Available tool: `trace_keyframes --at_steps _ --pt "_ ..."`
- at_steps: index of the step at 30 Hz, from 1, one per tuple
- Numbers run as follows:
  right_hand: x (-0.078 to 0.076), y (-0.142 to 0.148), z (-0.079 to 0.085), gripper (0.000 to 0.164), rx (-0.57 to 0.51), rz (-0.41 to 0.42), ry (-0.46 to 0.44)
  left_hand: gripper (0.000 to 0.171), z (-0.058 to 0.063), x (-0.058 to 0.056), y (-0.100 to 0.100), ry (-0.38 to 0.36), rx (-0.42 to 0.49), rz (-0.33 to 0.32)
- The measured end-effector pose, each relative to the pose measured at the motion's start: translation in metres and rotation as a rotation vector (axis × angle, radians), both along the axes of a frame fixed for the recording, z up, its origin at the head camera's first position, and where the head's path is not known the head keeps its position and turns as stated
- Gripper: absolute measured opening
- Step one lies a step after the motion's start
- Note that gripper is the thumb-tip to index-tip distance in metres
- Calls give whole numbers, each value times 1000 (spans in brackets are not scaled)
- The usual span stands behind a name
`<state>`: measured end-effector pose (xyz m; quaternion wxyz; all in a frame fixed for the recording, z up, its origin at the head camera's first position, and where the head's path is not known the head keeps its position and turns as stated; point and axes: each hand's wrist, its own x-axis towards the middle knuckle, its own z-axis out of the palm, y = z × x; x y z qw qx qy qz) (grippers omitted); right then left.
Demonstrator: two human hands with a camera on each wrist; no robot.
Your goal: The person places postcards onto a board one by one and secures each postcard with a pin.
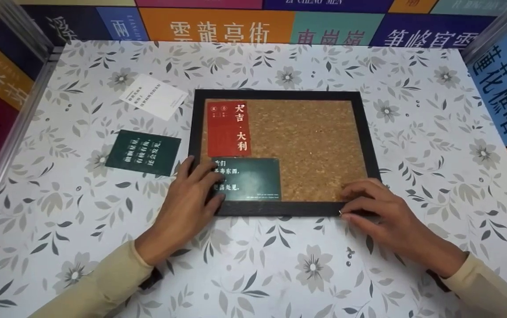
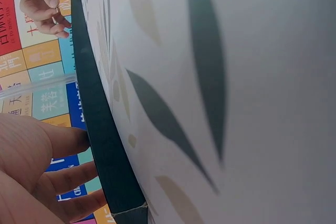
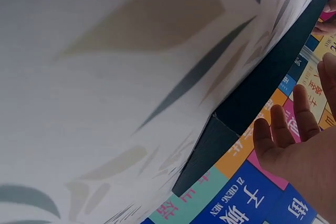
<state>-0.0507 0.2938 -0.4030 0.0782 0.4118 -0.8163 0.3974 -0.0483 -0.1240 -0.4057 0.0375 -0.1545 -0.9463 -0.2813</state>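
Colourful panels [image 1: 218, 28] printed with large characters wall in a table whose white covering [image 1: 253, 240] carries a pattern of grey flowers and slender dark leaves. On it lies a rectangular corkboard [image 1: 310, 145], its surface grainy and speckled brown, set in a flat black frame [image 1: 275, 95] with straight, square-edged bars; a fine joint line crosses one corner in the right wrist view.

Two thin rectangular cards lie on the cork along its left side: a red card [image 1: 229, 132] with white characters, upright in the upper left corner, and just below it a dark green card [image 1: 253, 176], lengthwise in the lower left corner, with a faint sheen. Left of the frame, a white card [image 1: 154, 95] lies askew on the covering, and nearer the person is a second green card [image 1: 142, 152], slightly turned.

The left hand [image 1: 193, 194] rests at the frame's lower left corner, gripping nothing, its loosely bent fingers over the lower green card's left end. By the opposite lower corner, the right hand [image 1: 379, 210] pinches a small shiny piece [image 1: 341, 213] between thumb and finger; its exact shape is too small to tell. Both sleeves [image 1: 103, 278] are plain beige cloth.
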Motion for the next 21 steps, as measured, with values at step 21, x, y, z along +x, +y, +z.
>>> trace_keyframes --at_steps 21 --pt "-15 -9 3 39 0 -11 -3 36 0 0 0 22 -9 -6"
